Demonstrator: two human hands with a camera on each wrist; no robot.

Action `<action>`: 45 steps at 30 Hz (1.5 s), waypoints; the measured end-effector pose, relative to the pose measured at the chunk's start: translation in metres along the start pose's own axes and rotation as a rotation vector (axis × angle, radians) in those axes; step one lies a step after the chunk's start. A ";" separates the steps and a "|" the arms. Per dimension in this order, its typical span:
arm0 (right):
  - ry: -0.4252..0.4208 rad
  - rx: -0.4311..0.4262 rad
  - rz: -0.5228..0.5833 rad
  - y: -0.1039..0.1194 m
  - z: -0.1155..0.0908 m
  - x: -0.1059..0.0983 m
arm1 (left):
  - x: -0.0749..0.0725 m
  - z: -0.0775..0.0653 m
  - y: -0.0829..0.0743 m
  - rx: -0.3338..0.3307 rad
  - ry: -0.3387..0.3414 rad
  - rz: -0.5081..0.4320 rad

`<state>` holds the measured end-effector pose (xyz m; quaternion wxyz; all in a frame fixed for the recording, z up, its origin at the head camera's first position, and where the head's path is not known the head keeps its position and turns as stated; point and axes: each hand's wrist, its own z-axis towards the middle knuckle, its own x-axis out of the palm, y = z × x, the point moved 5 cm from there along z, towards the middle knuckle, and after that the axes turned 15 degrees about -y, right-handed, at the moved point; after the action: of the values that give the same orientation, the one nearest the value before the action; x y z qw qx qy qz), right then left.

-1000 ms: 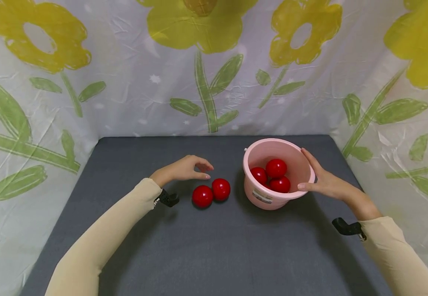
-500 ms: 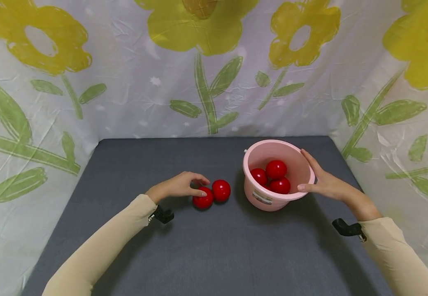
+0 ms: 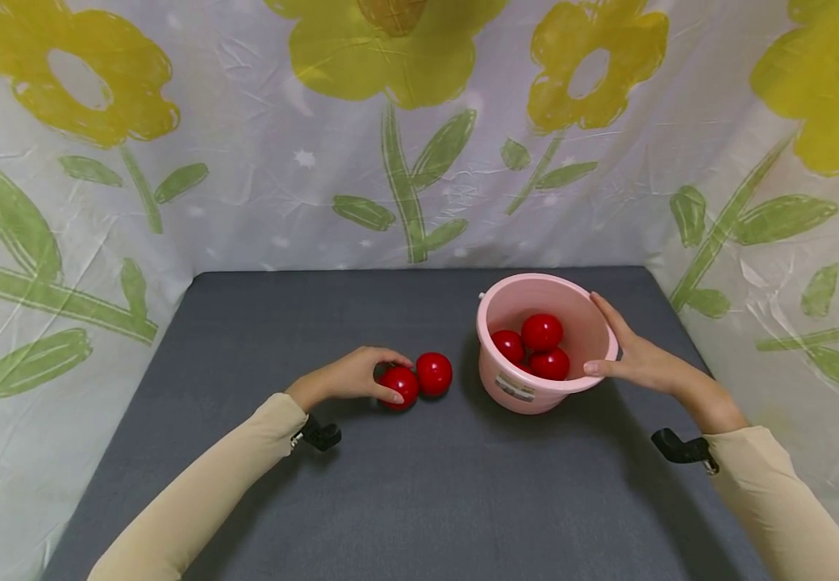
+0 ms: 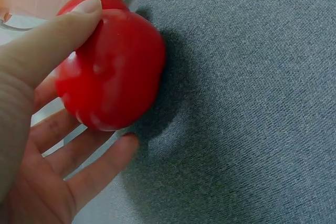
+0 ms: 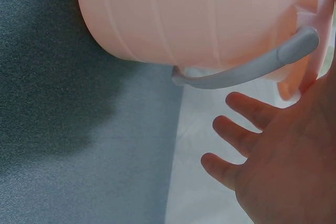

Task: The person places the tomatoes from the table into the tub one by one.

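My left hand grips a glossy red apple on the table. In the left wrist view the thumb presses its upper side and the fingers curve beneath its lobed end. A second red apple sits just to the right, its top showing behind the first. My right hand holds the rim of a pink bucket, thumb and forefinger spread along its right side. The right wrist view shows the other three fingers stretched out below the bucket's grey handle. Several red apples lie inside the bucket.
Dark grey cloth covers the table. A white curtain printed with yellow flowers hangs behind it and along both sides. Each wrist carries a black strap mount, and cream sleeves cover both arms.
My left hand has come down and toward me from behind the two loose apples and closed around the left one. The right hand and the bucket stay in place.
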<state>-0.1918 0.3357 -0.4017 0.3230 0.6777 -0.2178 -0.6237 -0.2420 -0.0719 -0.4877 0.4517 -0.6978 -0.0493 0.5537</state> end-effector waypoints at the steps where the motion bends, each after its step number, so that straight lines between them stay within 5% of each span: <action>1: 0.000 0.000 -0.001 0.000 0.000 0.000 | 0.000 0.000 0.000 -0.004 -0.003 -0.006; 12: -0.001 0.000 -0.007 -0.001 0.001 0.001 | -0.006 -0.001 -0.002 0.018 -0.009 0.007; 26: -0.005 -0.024 0.003 -0.001 0.002 0.000 | -0.041 0.008 -0.016 -0.005 -0.028 -0.011; 45: 0.011 -0.014 0.005 0.000 0.001 0.001 | -0.102 0.046 -0.069 0.066 -0.066 0.028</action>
<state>-0.1924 0.3354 -0.4022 0.3307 0.6782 -0.2133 -0.6207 -0.2886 -0.0632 -0.3658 0.4646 -0.6647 -0.0359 0.5840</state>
